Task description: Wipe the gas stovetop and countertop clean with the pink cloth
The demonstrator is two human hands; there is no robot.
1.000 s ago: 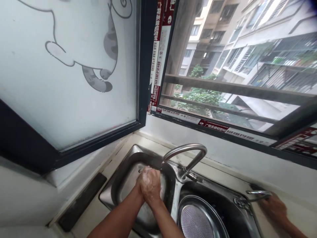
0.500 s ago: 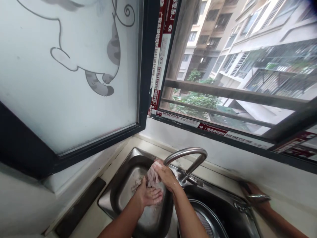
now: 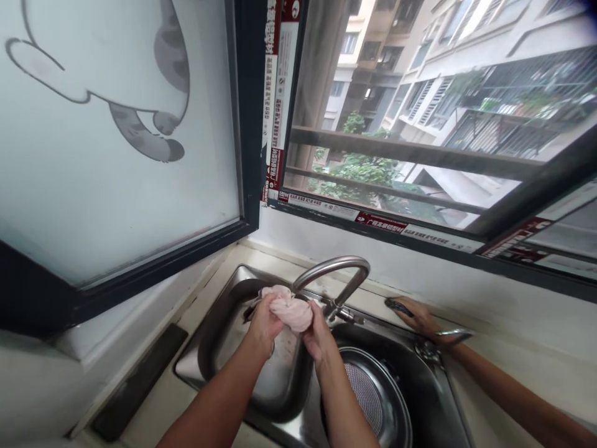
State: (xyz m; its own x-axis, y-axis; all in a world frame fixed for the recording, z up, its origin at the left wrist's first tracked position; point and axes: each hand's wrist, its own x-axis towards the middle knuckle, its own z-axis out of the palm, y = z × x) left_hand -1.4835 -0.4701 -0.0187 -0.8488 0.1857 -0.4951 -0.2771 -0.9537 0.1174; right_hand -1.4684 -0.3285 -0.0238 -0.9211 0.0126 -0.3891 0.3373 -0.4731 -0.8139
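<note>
A wet, bunched pale pink cloth [image 3: 291, 311] is stretched between my two hands above the left sink basin [image 3: 280, 392]. My left hand [image 3: 264, 323] grips its left end, fingers closed round it. At its right end, my right hand [image 3: 319, 333] is closed on the cloth, with the thumb side toward the tap. The curved metal faucet [image 3: 333, 264] arches just behind and to the right of the cloth. Part of a dark item in the basin shows behind my left hand; I cannot make out what it is.
A round metal pan [image 3: 373, 398] with a perforated-looking bottom sits in the right basin. Another person's hand [image 3: 417, 316] rests on the counter at the right, holding a dark object. An open frosted window panel [image 3: 140, 199] hangs at the left, and a dark strip [image 3: 140, 382] lies on the left counter.
The cloth hung from my right hand while my left was open beside it; now both hands grip it. The other person's hand has moved left along the counter. My view has shifted.
</note>
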